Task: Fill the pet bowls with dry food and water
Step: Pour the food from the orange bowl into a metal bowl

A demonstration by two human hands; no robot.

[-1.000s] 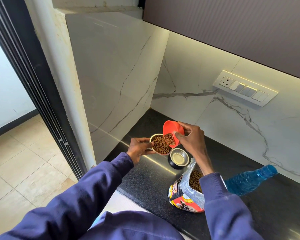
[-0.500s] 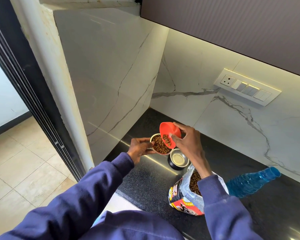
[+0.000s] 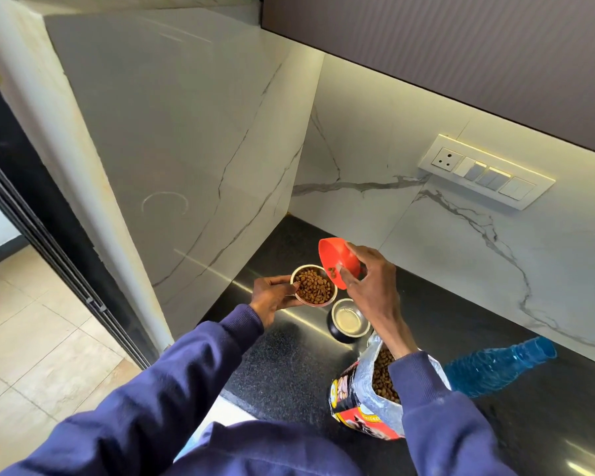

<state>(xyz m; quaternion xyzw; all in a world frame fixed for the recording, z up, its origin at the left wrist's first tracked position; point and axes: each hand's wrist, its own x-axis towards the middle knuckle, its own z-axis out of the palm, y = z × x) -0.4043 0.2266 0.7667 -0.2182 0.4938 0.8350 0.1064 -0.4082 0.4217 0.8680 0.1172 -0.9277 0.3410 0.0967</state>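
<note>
Left hand (image 3: 272,297): fingers curled round the side of the kibble bowl (image 3: 314,285), which it holds up above the black counter (image 3: 289,365) near the counter's left end.
Kibble bowl: steel, nearly full of brown dry food, tilted slightly toward the camera.
Right hand (image 3: 368,283): closed on the orange scoop (image 3: 339,261), thumb on the inside of the rim and fingers behind.
Orange scoop: tipped steeply over the right rim of the kibble bowl, just a few pellets left at its lower lip; whether it touches the bowl cannot be told.
Second bowl (image 3: 349,321): steel with a dark outer wall, standing on the counter just below and right of the held bowl, under the right wrist, with no food in it.
Food bag (image 3: 361,403): open, upright at the counter's front edge, kibble showing inside, partly behind the right sleeve.
Blue bottle (image 3: 495,365): lying on its side on the counter, right of the bag, well apart from both hands.
</note>
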